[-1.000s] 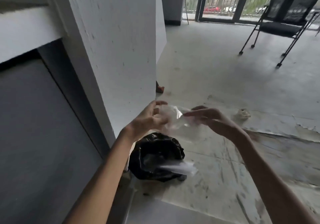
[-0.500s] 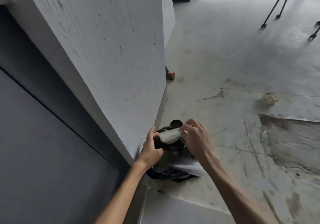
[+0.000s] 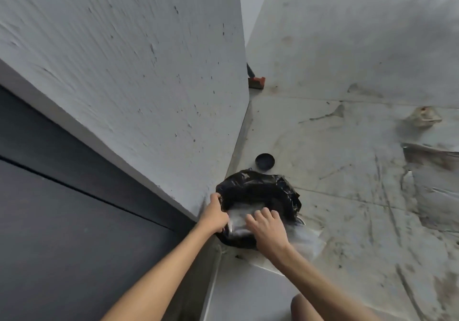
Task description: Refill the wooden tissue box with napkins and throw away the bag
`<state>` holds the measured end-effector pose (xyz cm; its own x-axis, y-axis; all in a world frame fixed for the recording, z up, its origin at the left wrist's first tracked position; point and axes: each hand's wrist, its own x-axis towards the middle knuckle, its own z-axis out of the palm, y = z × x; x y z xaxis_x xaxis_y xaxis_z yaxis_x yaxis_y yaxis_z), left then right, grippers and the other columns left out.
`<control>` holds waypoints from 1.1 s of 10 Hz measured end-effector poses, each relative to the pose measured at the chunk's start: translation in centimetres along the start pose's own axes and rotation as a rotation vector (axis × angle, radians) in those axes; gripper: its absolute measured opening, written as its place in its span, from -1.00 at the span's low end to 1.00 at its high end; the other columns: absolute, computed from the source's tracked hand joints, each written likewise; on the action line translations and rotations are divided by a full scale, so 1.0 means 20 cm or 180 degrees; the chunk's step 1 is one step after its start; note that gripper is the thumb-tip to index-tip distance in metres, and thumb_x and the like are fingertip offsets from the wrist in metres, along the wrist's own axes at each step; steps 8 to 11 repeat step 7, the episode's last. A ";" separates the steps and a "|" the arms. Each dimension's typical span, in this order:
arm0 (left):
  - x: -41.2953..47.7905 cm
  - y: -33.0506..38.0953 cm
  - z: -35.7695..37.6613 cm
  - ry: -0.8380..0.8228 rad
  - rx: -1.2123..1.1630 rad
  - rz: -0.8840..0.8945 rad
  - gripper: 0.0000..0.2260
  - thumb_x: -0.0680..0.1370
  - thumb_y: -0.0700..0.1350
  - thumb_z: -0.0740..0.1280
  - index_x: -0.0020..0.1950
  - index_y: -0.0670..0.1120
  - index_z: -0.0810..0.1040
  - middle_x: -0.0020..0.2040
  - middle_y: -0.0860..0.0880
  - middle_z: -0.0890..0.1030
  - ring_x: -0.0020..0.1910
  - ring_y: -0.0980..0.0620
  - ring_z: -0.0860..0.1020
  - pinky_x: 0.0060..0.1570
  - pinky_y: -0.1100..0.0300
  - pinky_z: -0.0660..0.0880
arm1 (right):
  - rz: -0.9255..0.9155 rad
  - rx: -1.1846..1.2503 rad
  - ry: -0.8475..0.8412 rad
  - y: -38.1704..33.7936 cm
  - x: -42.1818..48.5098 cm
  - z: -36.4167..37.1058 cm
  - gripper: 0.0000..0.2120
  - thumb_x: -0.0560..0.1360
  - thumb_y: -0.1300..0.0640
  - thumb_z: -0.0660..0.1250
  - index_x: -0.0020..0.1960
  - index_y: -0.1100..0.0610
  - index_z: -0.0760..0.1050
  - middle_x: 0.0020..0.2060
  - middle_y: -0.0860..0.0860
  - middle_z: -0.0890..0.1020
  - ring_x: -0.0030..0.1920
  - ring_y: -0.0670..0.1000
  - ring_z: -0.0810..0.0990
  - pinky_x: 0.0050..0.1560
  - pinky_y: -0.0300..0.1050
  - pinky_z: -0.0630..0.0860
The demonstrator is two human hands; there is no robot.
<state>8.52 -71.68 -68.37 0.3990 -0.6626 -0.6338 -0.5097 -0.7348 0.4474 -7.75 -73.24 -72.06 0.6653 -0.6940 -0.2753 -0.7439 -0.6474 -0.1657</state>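
Note:
A small bin lined with a black trash bag [image 3: 268,189] stands on the floor at the foot of a white pillar. The crumpled clear plastic napkin bag [image 3: 239,217] lies inside the bin's mouth. My left hand [image 3: 213,215] grips the near left rim of the black liner. My right hand [image 3: 267,227] lies on top of the clear bag, fingers bent down onto it. The wooden tissue box is not in view.
A white pillar [image 3: 136,60] rises just left of the bin, beside a dark panel [image 3: 62,209]. A small round black lid [image 3: 265,162] lies behind the bin, a clear plastic sheet [image 3: 306,240] to its right. An orange-red block [image 3: 256,82] sits farther back. The concrete floor [image 3: 360,184] is stained.
Both hands have gone down from chest height to the bin, carrying the clear bag into its mouth. My left hand has shifted from the clear bag to the liner's rim.

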 end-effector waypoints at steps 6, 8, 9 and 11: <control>-0.05 -0.02 0.03 -0.0140 -0.0029 0.0126 -0.27 0.49 -0.27 0.28 0.54 0.04 -0.04 0.47 -0.17 0.28 0.40 -0.18 0.35 0.36 -0.09 0.38 | 0.0525 0.0555 -0.0043 -0.16 0.20 -0.03 -0.58 0.53 -0.06 0.21 0.33 0.09 0.39 0.28 0.09 0.48 0.39 0.20 0.27 0.48 0.23 -0.04; -0.05 -0.03 -0.02 0.0027 0.0280 0.0294 -0.46 0.51 -0.17 0.28 0.47 -0.04 0.20 0.39 -0.17 0.38 0.33 -0.16 0.42 0.31 -0.06 0.42 | 0.0445 0.0853 0.0084 -0.14 0.18 -0.12 -0.65 0.53 -0.04 0.24 0.25 0.08 0.47 0.19 0.07 0.56 0.26 0.15 0.42 0.30 0.07 0.33; -0.05 -0.03 -0.02 0.0027 0.0280 0.0294 -0.46 0.51 -0.17 0.28 0.47 -0.04 0.20 0.39 -0.17 0.38 0.33 -0.16 0.42 0.31 -0.06 0.42 | 0.0445 0.0853 0.0084 -0.14 0.18 -0.12 -0.65 0.53 -0.04 0.24 0.25 0.08 0.47 0.19 0.07 0.56 0.26 0.15 0.42 0.30 0.07 0.33; -0.05 -0.03 -0.02 0.0027 0.0280 0.0294 -0.46 0.51 -0.17 0.28 0.47 -0.04 0.20 0.39 -0.17 0.38 0.33 -0.16 0.42 0.31 -0.06 0.42 | 0.0445 0.0853 0.0084 -0.14 0.18 -0.12 -0.65 0.53 -0.04 0.24 0.25 0.08 0.47 0.19 0.07 0.56 0.26 0.15 0.42 0.30 0.07 0.33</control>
